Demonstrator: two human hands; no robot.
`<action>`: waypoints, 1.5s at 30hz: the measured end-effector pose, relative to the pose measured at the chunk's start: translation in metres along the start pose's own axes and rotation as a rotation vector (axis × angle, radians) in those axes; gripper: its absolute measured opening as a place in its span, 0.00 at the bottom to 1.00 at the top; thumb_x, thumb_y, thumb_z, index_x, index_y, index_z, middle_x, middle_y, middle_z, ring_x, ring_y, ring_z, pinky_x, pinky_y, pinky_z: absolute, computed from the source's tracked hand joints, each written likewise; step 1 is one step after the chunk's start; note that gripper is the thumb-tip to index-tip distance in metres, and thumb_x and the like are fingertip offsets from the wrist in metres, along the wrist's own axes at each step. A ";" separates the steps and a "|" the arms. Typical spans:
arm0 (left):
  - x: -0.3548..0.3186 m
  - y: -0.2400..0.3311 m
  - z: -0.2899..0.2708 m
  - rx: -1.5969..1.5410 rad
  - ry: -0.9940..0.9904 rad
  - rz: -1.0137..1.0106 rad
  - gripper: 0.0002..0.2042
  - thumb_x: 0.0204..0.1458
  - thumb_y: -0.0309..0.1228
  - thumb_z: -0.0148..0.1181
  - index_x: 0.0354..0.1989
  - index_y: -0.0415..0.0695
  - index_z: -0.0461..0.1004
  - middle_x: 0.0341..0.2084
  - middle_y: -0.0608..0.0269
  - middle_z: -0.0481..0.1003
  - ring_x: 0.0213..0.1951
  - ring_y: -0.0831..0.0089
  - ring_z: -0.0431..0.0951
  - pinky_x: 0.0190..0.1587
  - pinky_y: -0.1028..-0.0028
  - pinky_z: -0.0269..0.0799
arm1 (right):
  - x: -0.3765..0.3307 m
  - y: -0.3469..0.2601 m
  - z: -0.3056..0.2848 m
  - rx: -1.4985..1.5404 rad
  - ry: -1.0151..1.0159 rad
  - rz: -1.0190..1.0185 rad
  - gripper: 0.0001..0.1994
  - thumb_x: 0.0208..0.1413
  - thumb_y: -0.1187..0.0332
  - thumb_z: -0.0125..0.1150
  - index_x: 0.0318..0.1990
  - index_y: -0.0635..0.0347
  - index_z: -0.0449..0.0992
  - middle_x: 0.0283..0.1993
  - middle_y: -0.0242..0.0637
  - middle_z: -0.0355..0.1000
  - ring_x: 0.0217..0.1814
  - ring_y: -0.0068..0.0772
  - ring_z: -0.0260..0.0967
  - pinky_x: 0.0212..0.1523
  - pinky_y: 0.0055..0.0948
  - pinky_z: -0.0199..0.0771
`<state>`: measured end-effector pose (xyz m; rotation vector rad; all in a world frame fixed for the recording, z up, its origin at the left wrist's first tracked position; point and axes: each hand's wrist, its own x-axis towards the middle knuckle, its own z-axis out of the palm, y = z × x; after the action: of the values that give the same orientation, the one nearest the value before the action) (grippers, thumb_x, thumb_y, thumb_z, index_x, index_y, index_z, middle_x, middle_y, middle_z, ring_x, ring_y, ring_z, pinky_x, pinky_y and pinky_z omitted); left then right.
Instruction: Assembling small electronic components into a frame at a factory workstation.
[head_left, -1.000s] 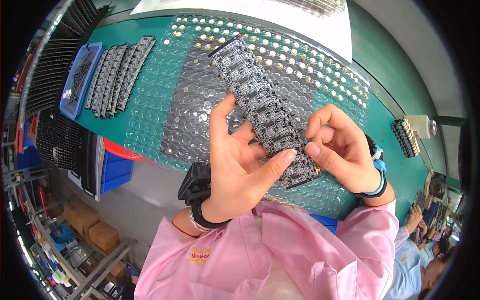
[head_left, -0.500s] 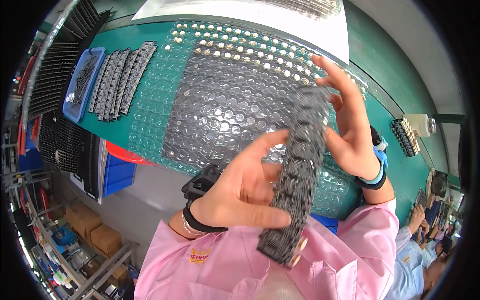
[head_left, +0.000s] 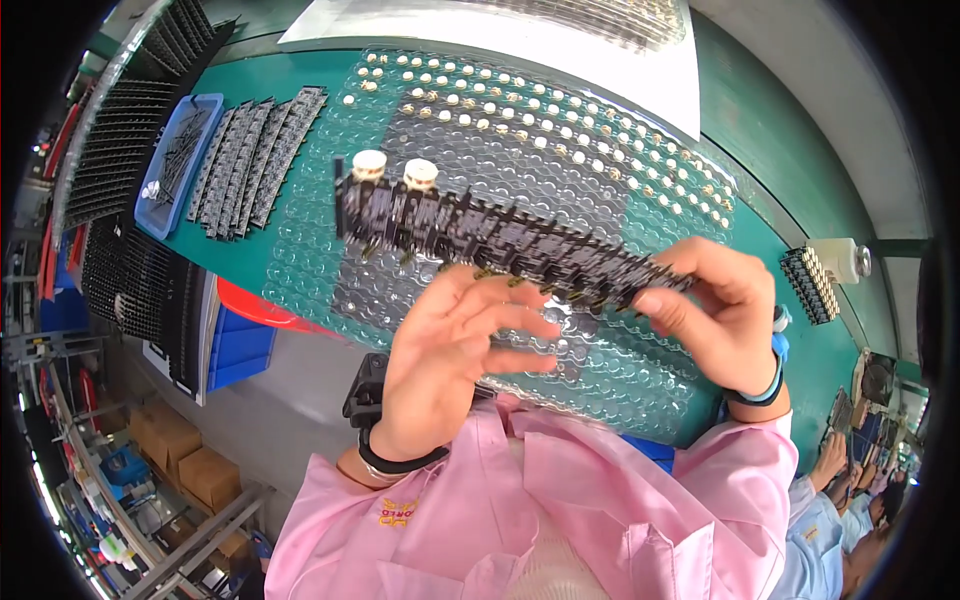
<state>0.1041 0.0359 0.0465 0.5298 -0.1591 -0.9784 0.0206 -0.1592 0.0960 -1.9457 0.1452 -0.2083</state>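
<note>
A long black strip (head_left: 520,245) with a row of toothed segments is held up over the bench, tilted down to the right. Two round white-topped pieces stand near its left end, one of them a white-capped piece (head_left: 420,175). My right hand (head_left: 725,310) pinches the strip's right end between thumb and fingers. Below the strip's middle, my left hand (head_left: 450,345) is open with its fingers apart. Some of its fingertips come close to the strip's lower edge; whether they touch, I cannot tell. Under both lies a clear bubble-like plastic sheet (head_left: 660,385) with rows of small white round pieces (head_left: 540,143).
Several dark strips (head_left: 285,150) lie at the left beside a blue tray (head_left: 150,215) of thin dark parts. Black racks (head_left: 100,170) stand further left. A small block of pieces (head_left: 808,285) sits at the right by a white container (head_left: 840,258). Another person's hand (head_left: 830,460) shows at far right.
The strip has swung from nearly upright to nearly level, its white-topped end now at the left. My left hand has let go of it; my right hand has closed on its other end.
</note>
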 end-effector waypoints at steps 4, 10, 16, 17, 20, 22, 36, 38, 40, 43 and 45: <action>0.004 -0.011 0.006 0.262 0.145 0.309 0.13 0.52 0.27 0.45 0.45 0.38 0.57 0.40 0.53 0.66 0.38 0.64 0.72 0.34 0.62 0.74 | -0.007 -0.009 0.003 -0.040 -0.119 0.139 0.07 0.42 0.74 0.62 0.28 0.66 0.72 0.25 0.36 0.70 0.25 0.22 0.66 0.27 0.18 0.67; -0.002 -0.005 -0.012 0.183 0.100 0.232 0.11 0.52 0.24 0.43 0.44 0.38 0.59 0.36 0.60 0.68 0.41 0.73 0.70 0.37 0.68 0.72 | 0.003 -0.019 -0.021 -0.272 -0.205 -0.099 0.10 0.39 0.71 0.64 0.30 0.66 0.72 0.24 0.35 0.70 0.25 0.20 0.65 0.26 0.20 0.66; -0.003 -0.011 -0.004 0.132 0.072 0.090 0.13 0.52 0.22 0.44 0.46 0.37 0.58 0.36 0.62 0.68 0.37 0.77 0.70 0.38 0.77 0.67 | 0.026 0.029 -0.098 -0.671 0.141 0.092 0.07 0.41 0.74 0.57 0.30 0.67 0.72 0.26 0.32 0.70 0.25 0.19 0.63 0.27 0.19 0.63; -0.002 -0.011 -0.001 0.151 0.068 0.093 0.13 0.51 0.22 0.43 0.46 0.37 0.57 0.36 0.62 0.68 0.37 0.78 0.69 0.37 0.78 0.66 | 0.028 0.037 -0.100 -0.684 0.074 0.200 0.06 0.41 0.76 0.57 0.30 0.66 0.72 0.25 0.32 0.70 0.24 0.19 0.63 0.27 0.19 0.63; 0.000 -0.010 0.000 0.191 0.064 0.100 0.14 0.51 0.21 0.43 0.47 0.37 0.56 0.37 0.61 0.68 0.36 0.79 0.69 0.37 0.80 0.64 | 0.034 0.047 -0.088 -0.748 -0.031 0.224 0.06 0.40 0.78 0.56 0.29 0.66 0.72 0.25 0.34 0.70 0.23 0.21 0.63 0.26 0.20 0.63; 0.002 -0.010 -0.011 0.164 -0.082 0.094 0.15 0.51 0.21 0.44 0.48 0.36 0.55 0.38 0.60 0.68 0.37 0.79 0.69 0.37 0.80 0.64 | 0.037 0.053 -0.081 -0.773 -0.088 0.234 0.05 0.40 0.78 0.56 0.29 0.65 0.72 0.25 0.35 0.70 0.22 0.22 0.63 0.26 0.21 0.63; 0.003 -0.007 0.011 0.295 0.145 0.038 0.17 0.51 0.28 0.47 0.47 0.37 0.56 0.28 0.62 0.68 0.27 0.80 0.68 0.29 0.81 0.64 | 0.043 0.062 -0.079 -0.774 -0.119 0.064 0.05 0.39 0.80 0.56 0.27 0.62 0.72 0.24 0.36 0.65 0.25 0.30 0.61 0.26 0.25 0.62; 0.002 -0.007 0.009 0.283 0.123 0.030 0.17 0.50 0.28 0.48 0.47 0.37 0.56 0.28 0.61 0.69 0.28 0.80 0.68 0.29 0.81 0.64 | 0.044 0.062 -0.079 -0.764 -0.109 0.065 0.05 0.39 0.80 0.56 0.26 0.63 0.72 0.24 0.36 0.64 0.25 0.30 0.61 0.26 0.25 0.62; 0.002 -0.007 0.009 0.277 0.111 0.027 0.17 0.50 0.28 0.48 0.47 0.37 0.56 0.29 0.61 0.69 0.28 0.80 0.68 0.30 0.81 0.64 | 0.045 0.065 -0.078 -0.813 -0.139 0.027 0.04 0.39 0.81 0.55 0.25 0.63 0.71 0.24 0.36 0.63 0.26 0.31 0.61 0.26 0.26 0.62; 0.002 -0.008 0.012 0.286 0.134 0.026 0.17 0.50 0.28 0.48 0.47 0.37 0.56 0.30 0.61 0.69 0.29 0.80 0.68 0.30 0.81 0.64 | 0.045 0.067 -0.076 -0.833 -0.147 -0.006 0.04 0.39 0.81 0.55 0.24 0.63 0.70 0.25 0.36 0.63 0.26 0.32 0.61 0.26 0.26 0.62; 0.002 -0.007 0.010 0.282 0.121 0.021 0.16 0.50 0.28 0.48 0.46 0.37 0.56 0.30 0.61 0.69 0.29 0.80 0.69 0.31 0.81 0.64 | 0.046 0.068 -0.074 -0.824 -0.136 -0.033 0.03 0.40 0.81 0.54 0.24 0.63 0.69 0.25 0.36 0.63 0.26 0.33 0.61 0.27 0.26 0.61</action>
<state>0.0959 0.0278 0.0516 0.8420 -0.1951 -0.9058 0.0492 -0.2606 0.0636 -2.7749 0.1182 -0.0297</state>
